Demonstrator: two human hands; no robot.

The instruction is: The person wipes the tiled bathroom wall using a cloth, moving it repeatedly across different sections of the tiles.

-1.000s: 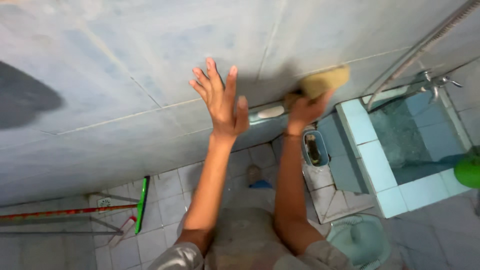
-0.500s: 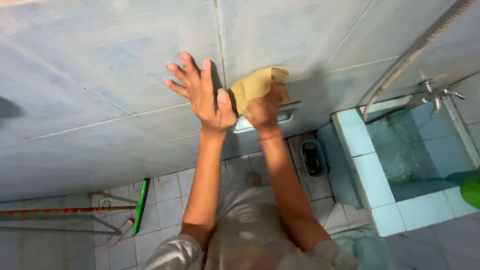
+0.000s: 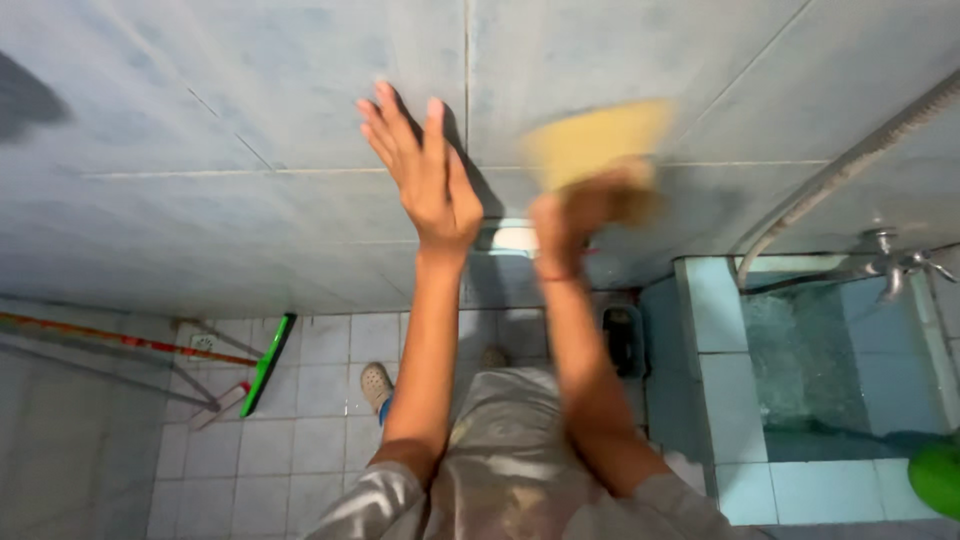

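Tiled wall (image 3: 250, 90) | yellow sponge (image 3: 598, 145) above right hand (image 3: 570, 215) fingers | blurred

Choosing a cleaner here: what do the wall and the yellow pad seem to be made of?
Wall: glazed ceramic tile, it seems, pale blue, with grout lines and a dull sheen. Yellow pad in the right hand: probably sponge or cloth; motion blur hides its texture. The left hand lies flat on the tile.

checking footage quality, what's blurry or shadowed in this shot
Head view: the right hand and its yellow sponge are smeared by motion blur; the left hand, flat on the tiled wall, is sharp and casts a dark shadow to its right; another shadow sits at the upper left edge.
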